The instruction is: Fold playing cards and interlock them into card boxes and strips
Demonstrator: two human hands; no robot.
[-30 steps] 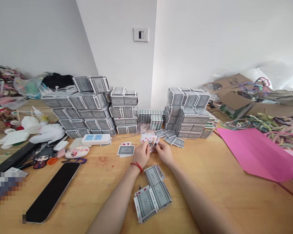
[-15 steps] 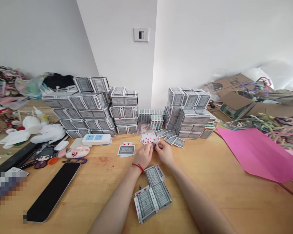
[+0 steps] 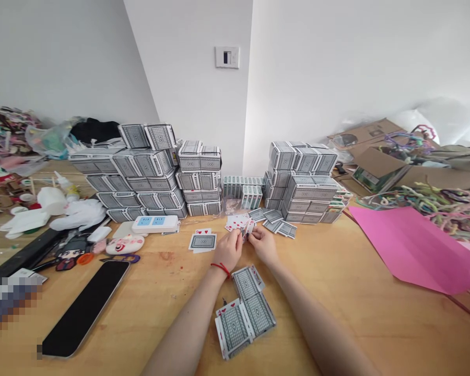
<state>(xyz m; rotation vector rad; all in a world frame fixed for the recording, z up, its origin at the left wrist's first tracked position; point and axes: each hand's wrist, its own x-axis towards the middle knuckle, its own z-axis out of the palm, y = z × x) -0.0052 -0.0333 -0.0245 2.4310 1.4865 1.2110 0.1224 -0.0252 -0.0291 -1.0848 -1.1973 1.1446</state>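
Between my two hands are playing cards (image 3: 246,232), held upright at an angle. My left hand (image 3: 228,250), with a red cord at the wrist, pinches them from the left. From the right, the closed fingers of my right hand (image 3: 263,245) grip the same cards; their number is hidden. Just beyond lie face-up red-suit cards (image 3: 235,221), with grey-backed cards (image 3: 274,218) spread to their right. A small pile with a nine of hearts (image 3: 202,241) lies left of my hands. Below my wrists rest joined blocks made of cards (image 3: 254,300).
Stacked card blocks stand at the back left (image 3: 149,167) and back right (image 3: 303,180). A black phone (image 3: 86,308), a white power strip (image 3: 154,223) and small items lie left. Pink paper (image 3: 419,248), yarn-like strands (image 3: 423,206) and a cardboard box (image 3: 379,162) are at right.
The cards between my hands have tilted and show more of their surface now. My fingers have shifted slightly around them. The other things have stayed in place.
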